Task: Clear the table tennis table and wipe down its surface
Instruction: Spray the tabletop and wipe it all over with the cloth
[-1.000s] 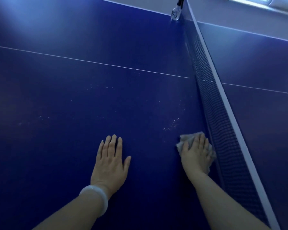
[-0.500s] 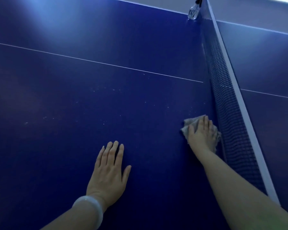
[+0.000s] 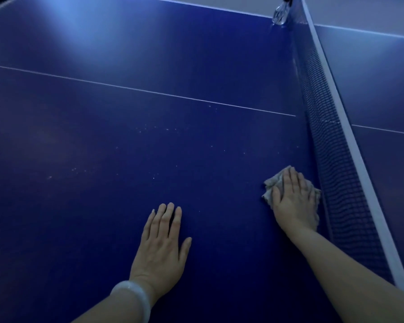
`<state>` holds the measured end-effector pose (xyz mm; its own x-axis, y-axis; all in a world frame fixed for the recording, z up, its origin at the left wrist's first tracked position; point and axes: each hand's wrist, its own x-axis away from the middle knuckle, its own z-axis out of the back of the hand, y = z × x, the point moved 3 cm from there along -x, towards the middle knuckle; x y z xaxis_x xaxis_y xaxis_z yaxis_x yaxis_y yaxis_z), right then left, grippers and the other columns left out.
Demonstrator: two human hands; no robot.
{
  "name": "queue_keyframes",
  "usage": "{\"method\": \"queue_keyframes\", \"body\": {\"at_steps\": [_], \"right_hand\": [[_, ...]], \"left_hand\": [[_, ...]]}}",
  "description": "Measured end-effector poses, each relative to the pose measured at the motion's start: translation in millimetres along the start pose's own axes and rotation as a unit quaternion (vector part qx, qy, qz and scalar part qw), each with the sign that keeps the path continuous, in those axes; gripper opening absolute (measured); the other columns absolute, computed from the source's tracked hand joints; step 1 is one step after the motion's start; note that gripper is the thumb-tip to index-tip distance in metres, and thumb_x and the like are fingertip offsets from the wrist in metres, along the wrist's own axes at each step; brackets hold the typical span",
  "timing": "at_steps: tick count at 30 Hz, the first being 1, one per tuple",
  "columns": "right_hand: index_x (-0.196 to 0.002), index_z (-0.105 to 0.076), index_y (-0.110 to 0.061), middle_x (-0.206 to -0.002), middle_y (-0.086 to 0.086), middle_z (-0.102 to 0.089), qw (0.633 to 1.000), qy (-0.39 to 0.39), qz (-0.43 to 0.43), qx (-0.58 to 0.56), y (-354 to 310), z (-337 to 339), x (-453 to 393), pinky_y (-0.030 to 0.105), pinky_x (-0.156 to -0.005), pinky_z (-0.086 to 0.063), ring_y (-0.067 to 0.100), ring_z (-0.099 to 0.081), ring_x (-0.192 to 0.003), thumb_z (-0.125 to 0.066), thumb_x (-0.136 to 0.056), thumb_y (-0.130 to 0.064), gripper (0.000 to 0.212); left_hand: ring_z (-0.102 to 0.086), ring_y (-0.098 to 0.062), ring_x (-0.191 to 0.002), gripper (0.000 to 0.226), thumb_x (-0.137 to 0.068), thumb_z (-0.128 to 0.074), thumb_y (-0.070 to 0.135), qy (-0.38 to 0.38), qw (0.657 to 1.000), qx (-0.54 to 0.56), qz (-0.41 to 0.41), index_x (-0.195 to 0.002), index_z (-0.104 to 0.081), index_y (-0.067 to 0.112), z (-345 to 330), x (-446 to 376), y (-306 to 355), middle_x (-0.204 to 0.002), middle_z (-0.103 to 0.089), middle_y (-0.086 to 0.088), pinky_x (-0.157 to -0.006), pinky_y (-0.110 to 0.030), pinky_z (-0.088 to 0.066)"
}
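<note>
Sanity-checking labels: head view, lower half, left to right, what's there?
Bracelet → left hand flat on the table → cloth under the right hand → net → the net's white top band.

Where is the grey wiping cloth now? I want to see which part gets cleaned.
The grey wiping cloth lies low right in the head view, flat under the right hand, beside the dark net.
</note>
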<state>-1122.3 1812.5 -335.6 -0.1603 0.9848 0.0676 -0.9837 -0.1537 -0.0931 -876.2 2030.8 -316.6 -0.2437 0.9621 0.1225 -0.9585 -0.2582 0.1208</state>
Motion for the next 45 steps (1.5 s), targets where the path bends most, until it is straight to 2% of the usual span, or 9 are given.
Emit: {"method": "queue_keyframes", "body": {"at_steps": [6, 13, 24, 27, 30, 32, 35, 38, 45], "right_hand": [[-0.157, 0.001, -0.021, -0.165, -0.007, 0.005, 1.000, 0.013, -0.019, -0.008, 1.1, 1.6, -4.2, 0.034, -0.118, 0.016, 0.009, 0.009, -0.150, -0.014, -0.100, -0.049, 0.065], [-0.157, 0.004, -0.022, -0.164, -0.009, 0.009, 0.999, 0.009, -0.042, -0.030, 8.2, 3.6, -21.5, 0.035, -0.121, 0.014, 0.008, 0.012, -0.149, -0.010, -0.101, -0.047, 0.062], [-0.157, -0.003, -0.016, -0.165, 0.000, 0.002, 0.977, 0.004, -0.167, -0.129, -3.5, 16.8, -145.1, 0.048, -0.121, 0.001, 0.020, 0.003, -0.151, -0.017, -0.103, -0.046, 0.064], [-0.157, -0.003, -0.020, -0.165, -0.003, 0.004, 0.992, -0.027, -0.047, -0.112, -55.0, 11.3, -161.8, 0.044, -0.119, 0.009, 0.019, 0.007, -0.151, -0.019, -0.101, -0.049, 0.065], [-0.157, -0.001, -0.024, -0.164, -0.009, 0.007, 0.988, -0.062, 0.124, -0.070, -81.1, 1.8, -166.3, 0.039, -0.118, 0.014, 0.012, 0.011, -0.150, -0.021, -0.101, -0.049, 0.064], [-0.157, -0.004, -0.025, -0.165, -0.008, 0.003, 0.991, -0.051, 0.104, -0.066, -64.1, 5.4, -181.1, 0.043, -0.121, 0.009, 0.014, 0.007, -0.151, -0.021, -0.102, -0.048, 0.063], [-0.158, -0.003, -0.019, -0.165, -0.003, 0.004, 0.995, -0.038, -0.065, -0.071, -43.1, 13.0, -211.1, 0.049, -0.121, 0.007, 0.019, 0.007, -0.151, -0.016, -0.102, -0.046, 0.063], [-0.158, -0.005, -0.017, -0.165, 0.001, 0.002, 0.985, -0.047, -0.128, -0.102, -79.0, 17.3, -232.0, 0.052, -0.119, 0.008, 0.024, 0.005, -0.151, -0.019, -0.101, -0.047, 0.065], [-0.157, -0.009, -0.026, -0.165, -0.003, 0.007, 0.976, -0.132, 0.117, -0.129, -230.0, 9.2, -211.6, 0.050, -0.117, 0.013, 0.022, 0.012, -0.151, -0.019, -0.104, -0.047, 0.058]], "left_hand": [[-0.039, -0.031, -0.137, 0.073, -0.096, -0.020, 0.058, 0.038, 0.999, 0.038, -0.011, -0.140, -0.047, 0.005, 3.3, -29.8, 23.2, -0.143, -0.043, -0.016, -0.115, -0.051, -0.031], [0.016, -0.031, -0.148, 0.090, -0.085, 0.001, 0.072, -0.022, 0.999, 0.006, 0.023, -0.155, 0.004, 0.015, -4.2, -116.6, 74.4, -0.161, 0.009, -0.017, -0.119, -0.054, 0.009], [0.013, -0.030, -0.149, 0.087, -0.090, -0.004, 0.070, -0.008, 0.999, 0.011, 0.033, -0.156, -0.010, 0.015, -11.2, -118.7, 77.2, -0.162, -0.001, -0.018, -0.120, -0.056, 0.003], [0.010, -0.030, -0.150, 0.086, -0.091, -0.009, 0.070, -0.011, 0.999, 0.015, 0.033, -0.156, -0.013, 0.015, -9.3, -118.4, 77.3, -0.162, -0.004, -0.018, -0.119, -0.056, 0.001], [-0.016, -0.034, -0.148, 0.081, -0.092, -0.025, 0.067, -0.006, 0.999, 0.022, 0.033, -0.149, -0.036, 0.010, -4.6, -117.3, 76.9, -0.156, -0.027, -0.021, -0.115, -0.056, -0.014], [-0.022, -0.035, -0.147, 0.079, -0.091, -0.031, 0.066, 0.006, 0.999, 0.020, 0.027, -0.147, -0.041, 0.010, -5.8, -116.3, 78.3, -0.154, -0.032, -0.021, -0.113, -0.056, -0.017], [-0.024, -0.036, -0.146, 0.079, -0.089, -0.036, 0.066, 0.017, 0.999, 0.024, 0.028, -0.145, -0.043, 0.011, -7.9, -117.8, 77.2, -0.154, -0.032, -0.021, -0.112, -0.057, -0.018], [-0.024, -0.037, -0.145, 0.079, -0.089, -0.037, 0.066, 0.019, 0.999, 0.025, 0.031, -0.145, -0.043, 0.010, -8.4, -118.5, 76.1, -0.153, -0.033, -0.022, -0.110, -0.058, -0.020], [-0.030, -0.037, -0.143, 0.079, -0.089, -0.037, 0.066, 0.024, 0.999, 0.030, 0.029, -0.144, -0.045, 0.010, -10.2, -121.0, 75.2, -0.152, -0.036, -0.022, -0.110, -0.055, -0.018]]}}
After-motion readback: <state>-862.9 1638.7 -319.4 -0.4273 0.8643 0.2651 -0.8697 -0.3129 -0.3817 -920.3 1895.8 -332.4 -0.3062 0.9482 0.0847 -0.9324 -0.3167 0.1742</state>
